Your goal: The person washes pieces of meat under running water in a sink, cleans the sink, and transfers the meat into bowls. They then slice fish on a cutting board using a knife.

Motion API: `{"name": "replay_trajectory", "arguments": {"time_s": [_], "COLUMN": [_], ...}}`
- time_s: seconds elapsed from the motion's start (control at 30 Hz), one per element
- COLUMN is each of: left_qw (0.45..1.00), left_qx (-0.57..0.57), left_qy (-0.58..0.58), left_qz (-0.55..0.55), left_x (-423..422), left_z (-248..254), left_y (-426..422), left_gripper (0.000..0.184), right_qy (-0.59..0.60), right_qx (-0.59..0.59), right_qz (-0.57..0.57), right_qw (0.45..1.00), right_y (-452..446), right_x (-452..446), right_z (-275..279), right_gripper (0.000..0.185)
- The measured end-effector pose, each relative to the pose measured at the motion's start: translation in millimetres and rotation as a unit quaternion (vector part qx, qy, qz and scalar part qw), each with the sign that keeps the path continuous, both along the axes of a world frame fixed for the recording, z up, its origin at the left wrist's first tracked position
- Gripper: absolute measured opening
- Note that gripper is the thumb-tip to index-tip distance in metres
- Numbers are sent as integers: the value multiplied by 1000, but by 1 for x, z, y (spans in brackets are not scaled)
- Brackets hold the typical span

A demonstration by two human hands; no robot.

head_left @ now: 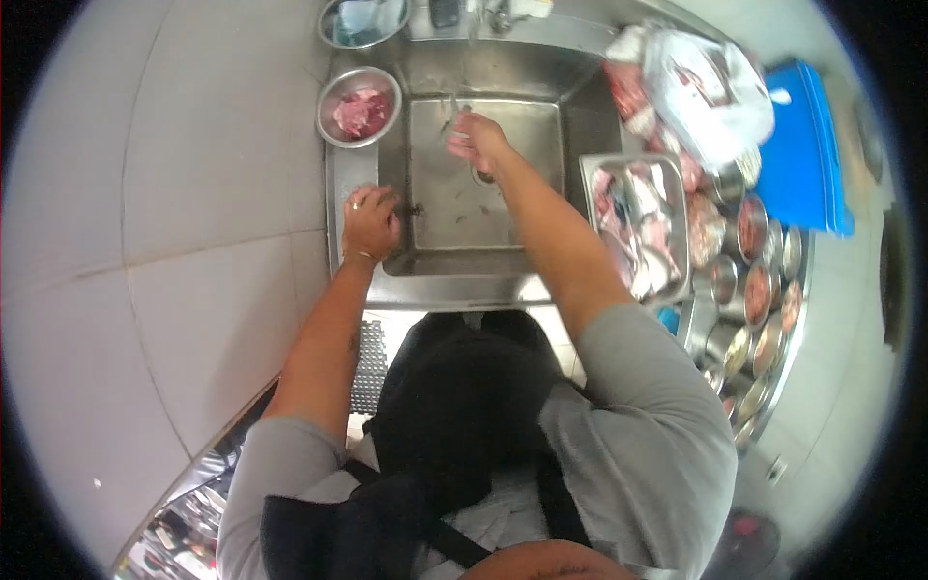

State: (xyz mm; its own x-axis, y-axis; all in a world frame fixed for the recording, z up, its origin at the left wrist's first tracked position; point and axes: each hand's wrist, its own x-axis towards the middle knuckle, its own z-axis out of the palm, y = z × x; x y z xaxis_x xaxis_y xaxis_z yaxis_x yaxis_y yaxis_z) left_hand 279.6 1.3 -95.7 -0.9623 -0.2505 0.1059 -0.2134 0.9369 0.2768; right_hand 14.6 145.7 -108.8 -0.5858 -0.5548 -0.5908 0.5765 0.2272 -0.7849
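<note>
My left hand [371, 221] rests on the left rim of the steel sink [454, 288], fingers loosely bent at the inner edge and holding nothing I can see. Over the basin, my right hand [478, 143] is held below a thin stream of water. Its fingers point left and look loosely spread, though blurred, and I see no object in them. A round metal bowl [329, 133] holding pieces of raw red meat [362, 113] stands on the left ledge, beyond my left hand. The sink bottom is wet, with small dark scraps on it.
Right of the sink sits a metal tray [683, 256] of raw meat or fish pieces. Behind it are a white plastic bag [710, 106], a blue lid or board [800, 155] and several metal food containers [759, 295]. Another bowl [333, 34] stands at the back left.
</note>
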Motion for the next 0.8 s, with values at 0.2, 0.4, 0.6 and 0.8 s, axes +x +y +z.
{"name": "replay_trajectory", "arguments": {"time_s": [0.2, 0.4, 0.6, 0.8], "left_qw": [1000, 999, 998, 999], "left_qx": [15, 22, 19, 6], "left_qy": [-8, -15, -28, -22], "left_qz": [15, 24, 44, 43], "left_x": [-5, -16, -23, -25], "left_z": [3, 7, 4, 3], "left_y": [-1, -4, -7, -6], "left_gripper": [32, 33, 34, 34], "right_qy": [-255, 390, 454, 636], "right_qx": [-173, 413, 378, 221], "right_qz": [-198, 352, 290, 314], "right_qw": [930, 744, 753, 669], "right_y": [-116, -83, -88, -68], "right_x": [-101, -183, -106, -2], "right_z": [-116, -331, -277, -379], "right_gripper": [45, 64, 64, 38]}}
